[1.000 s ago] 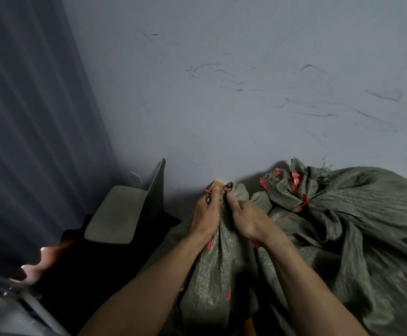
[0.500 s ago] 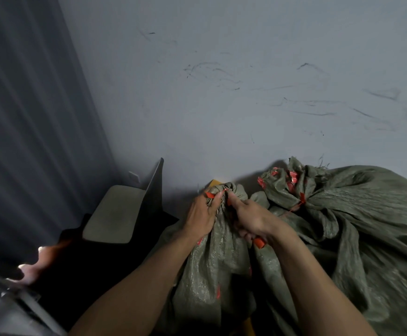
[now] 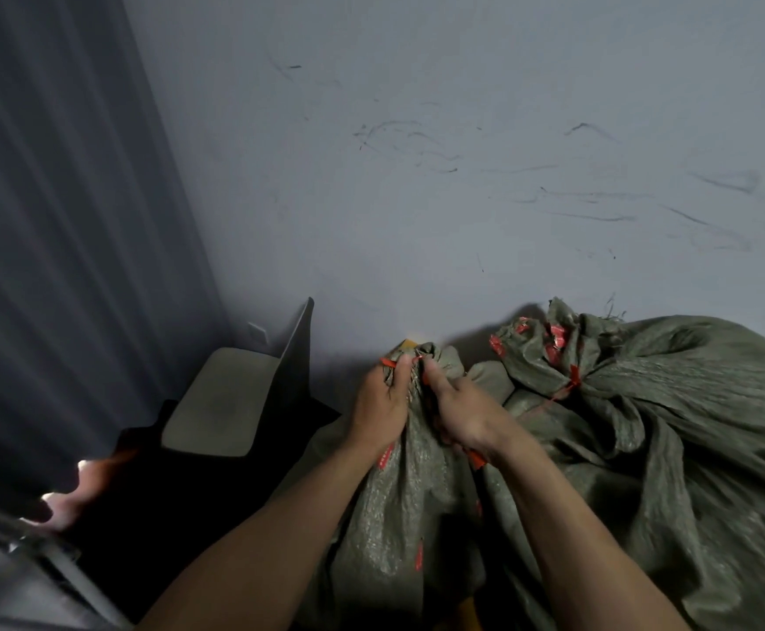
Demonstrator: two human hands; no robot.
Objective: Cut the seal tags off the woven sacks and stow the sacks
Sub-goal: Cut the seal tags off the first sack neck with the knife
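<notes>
A grey-green woven sack stands upright in front of me against the wall. Its bunched neck is bound with a red seal tag. My left hand grips the left side of the neck, fingers curled by the tag. My right hand grips the right side of the neck, thumb up near the tie; something red shows under its heel. A second, larger sack lies to the right, its neck tied with a red tag and red-printed strips.
A scuffed grey wall rises right behind the sacks. A grey chair stands at the left beside a dark corrugated panel. A metal frame fills the bottom left corner.
Both hands stay on the sack's neck. They shifted slightly and tightened around the tied top; the right hand turned so something red shows under it.
</notes>
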